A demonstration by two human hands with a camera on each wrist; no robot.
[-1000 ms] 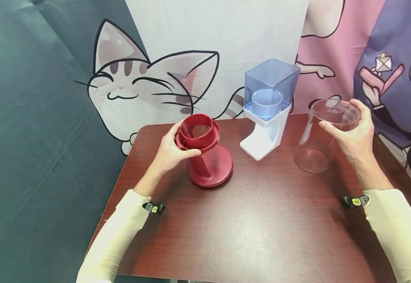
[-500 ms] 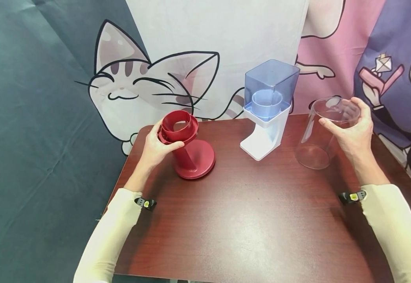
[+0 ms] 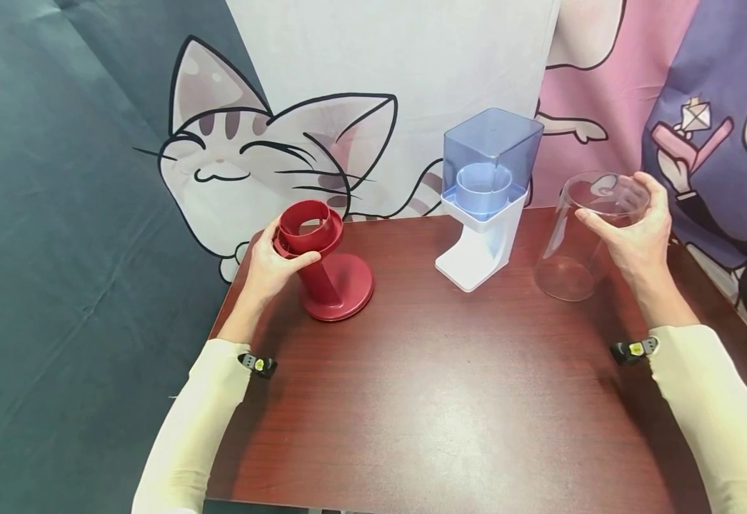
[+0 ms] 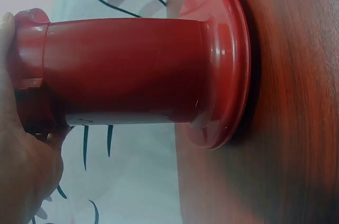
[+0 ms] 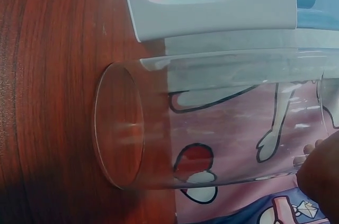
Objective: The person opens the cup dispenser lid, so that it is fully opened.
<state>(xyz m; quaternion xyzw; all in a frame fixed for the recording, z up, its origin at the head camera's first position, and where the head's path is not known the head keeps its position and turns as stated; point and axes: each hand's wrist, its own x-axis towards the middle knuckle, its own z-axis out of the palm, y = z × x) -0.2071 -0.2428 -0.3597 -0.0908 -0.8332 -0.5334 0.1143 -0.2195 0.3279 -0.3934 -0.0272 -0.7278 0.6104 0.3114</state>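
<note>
In the head view, the left hand (image 3: 272, 265) grips the upper collar of a red stand (image 3: 327, 287) with a round base, near the table's left edge. The left wrist view shows the stand's thick column (image 4: 124, 70) and its base (image 4: 228, 65) close to the tabletop; whether they touch is hard to tell. On the right, the right hand (image 3: 640, 235) holds a clear cylinder (image 3: 569, 246) around its upper rim. In the right wrist view the cylinder (image 5: 228, 123) has its far end near the wood, and only part of the hand (image 5: 320, 173) shows.
Between the hands, toward the back, stands a white dispenser base (image 3: 476, 253) with a blue see-through container (image 3: 492, 157) on top. The brown table (image 3: 425, 400) reaches back to a printed cloth (image 3: 412, 64) with cartoon figures.
The left hand and the red stand have moved left, away from the white dispenser. The right hand and the clear cylinder have shifted slightly back.
</note>
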